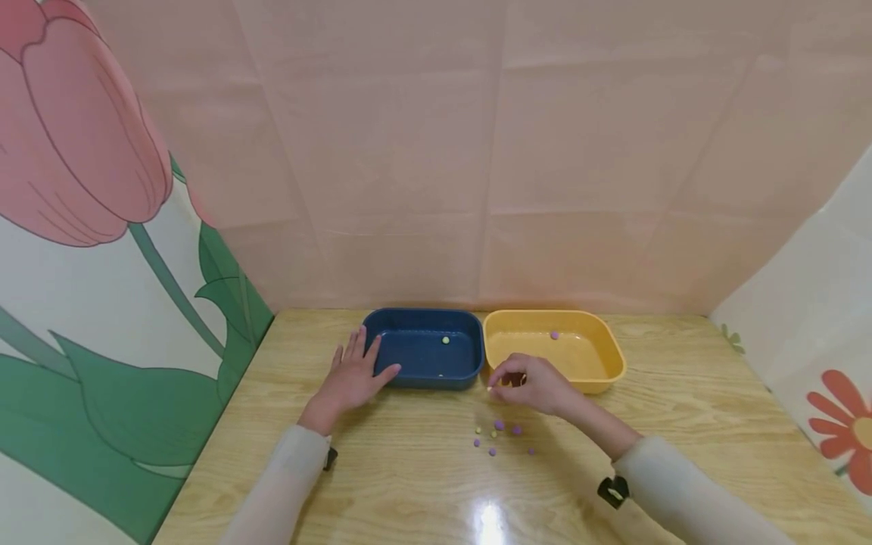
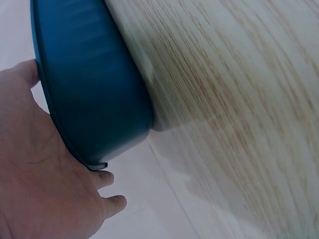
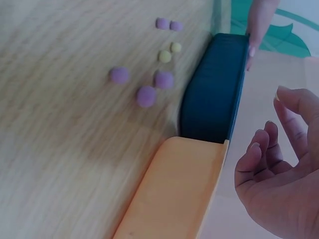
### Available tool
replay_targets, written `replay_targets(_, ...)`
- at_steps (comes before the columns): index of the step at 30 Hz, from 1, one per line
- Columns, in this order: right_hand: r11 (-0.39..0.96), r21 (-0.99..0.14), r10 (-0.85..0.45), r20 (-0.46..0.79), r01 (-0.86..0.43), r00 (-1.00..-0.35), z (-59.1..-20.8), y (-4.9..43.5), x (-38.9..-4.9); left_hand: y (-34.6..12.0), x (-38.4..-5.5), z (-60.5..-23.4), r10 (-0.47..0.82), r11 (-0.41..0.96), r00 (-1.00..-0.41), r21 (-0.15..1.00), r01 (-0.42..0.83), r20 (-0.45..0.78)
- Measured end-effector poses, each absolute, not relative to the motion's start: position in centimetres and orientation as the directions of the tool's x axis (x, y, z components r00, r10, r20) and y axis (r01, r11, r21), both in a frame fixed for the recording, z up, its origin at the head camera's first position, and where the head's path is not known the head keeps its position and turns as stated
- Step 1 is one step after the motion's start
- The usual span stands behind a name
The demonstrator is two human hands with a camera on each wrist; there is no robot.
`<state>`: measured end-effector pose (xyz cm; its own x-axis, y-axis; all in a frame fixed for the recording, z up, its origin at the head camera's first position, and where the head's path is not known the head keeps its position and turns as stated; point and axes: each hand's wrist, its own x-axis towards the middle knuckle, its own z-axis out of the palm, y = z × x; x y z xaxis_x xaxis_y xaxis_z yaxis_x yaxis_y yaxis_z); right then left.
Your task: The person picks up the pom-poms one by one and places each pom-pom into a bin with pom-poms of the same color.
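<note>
My left hand (image 1: 350, 378) rests with spread fingers on the left rim of a blue tray (image 1: 422, 382); in the left wrist view, the thumb and fingers lie along the rim of this tray (image 2: 94, 84). My right hand (image 1: 534, 384) is raised before the front left corner of a yellow tray (image 1: 599, 378). Its thumb and index finger pinch a tiny pale yellow ball (image 1: 489, 389), mostly hidden by the fingertips. Below, several small purple balls (image 1: 499, 425) and two yellow balls (image 1: 493, 434) lie on the table, seen also as purple balls (image 3: 146, 96) in the right wrist view.
The trays stand side by side near the back edge of the wooden table (image 1: 395, 477). A yellow-green ball (image 1: 446, 341) lies in the blue tray and a purple ball (image 1: 555, 334) in the yellow one. A pink sheet (image 1: 409, 151) hangs behind.
</note>
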<state>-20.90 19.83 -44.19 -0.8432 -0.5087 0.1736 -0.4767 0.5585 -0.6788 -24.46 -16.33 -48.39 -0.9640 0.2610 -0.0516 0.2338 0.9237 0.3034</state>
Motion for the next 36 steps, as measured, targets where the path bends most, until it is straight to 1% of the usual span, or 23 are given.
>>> replay_targets(8,0.583,-0.701,-0.468,0.125,-0.412,-0.875,-43.2,18.7,-22.3,-16.3,-24.5,-48.4,0.258,0.925,-0.964,0.303,0.229,-0.062)
replay_targets(17,0.615,-0.693,-0.438,0.095,-0.375,-0.894,-42.2,17.7,-23.5,-16.3,-24.6,-48.4,0.255,0.925,-0.966,0.303,0.228,-0.051)
replay_targets(22,0.627,-0.706,-0.415,0.057,-0.330,-0.908,-42.4,17.0,-24.5,-16.4,-24.6,-48.6,0.253,0.925,-0.966,0.304,0.227,-0.048)
replay_targets(28,0.619,-0.721,-0.412,0.039,-0.311,-0.910,-42.9,16.2,-25.7,-16.3,-24.5,-48.8,0.254,0.927,-0.966,0.300,0.227,-0.054)
replay_targets(36,0.611,-0.754,-0.361,0.005,-0.240,-0.933,-43.1,15.6,-26.8,-16.3,-24.5,-48.9,0.250,0.929,-0.967,0.296,0.223,-0.055)
